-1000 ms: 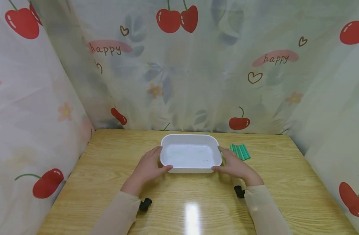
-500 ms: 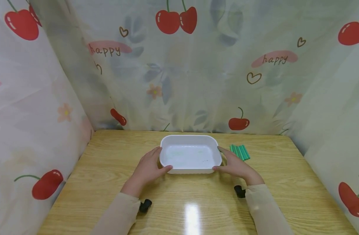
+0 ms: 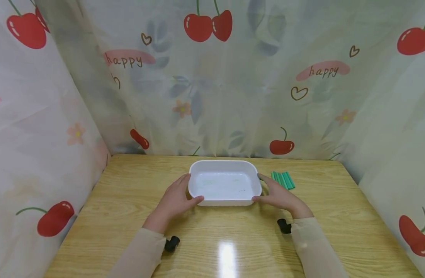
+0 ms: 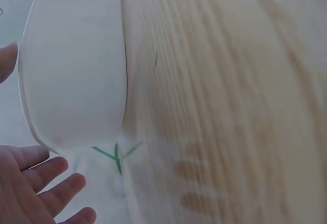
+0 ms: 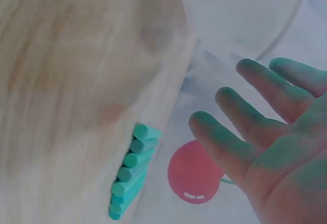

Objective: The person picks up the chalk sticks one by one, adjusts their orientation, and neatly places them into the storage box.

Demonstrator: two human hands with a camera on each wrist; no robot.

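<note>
A white oblong plastic tub (image 3: 224,203) stands upright near the back of the table, with faint green smudges and dark specks on its floor. My left hand (image 3: 174,197) touches its left end, thumb at the front corner and forefinger at the side rim. In the left wrist view the other fingers (image 4: 62,194) spread away from the wall. At the opposite end, my right hand (image 3: 280,197) has its thumb on the front corner and a fingertip at the rim. Green dust coats the fingers and palm of that hand (image 5: 276,142). Several green chalk sticks (image 3: 283,180) lie side by side beyond it.
The wooden table (image 3: 226,227) reaches back to a cherry-printed curtain (image 3: 216,96), which also hangs along both sides. Black wrist mounts (image 3: 172,243) show below the beige sleeves (image 3: 139,251). A bright reflection lies on the front of the tabletop.
The head view has tilted very slightly. Both hands, the tub and the chalk sticks keep their places.
</note>
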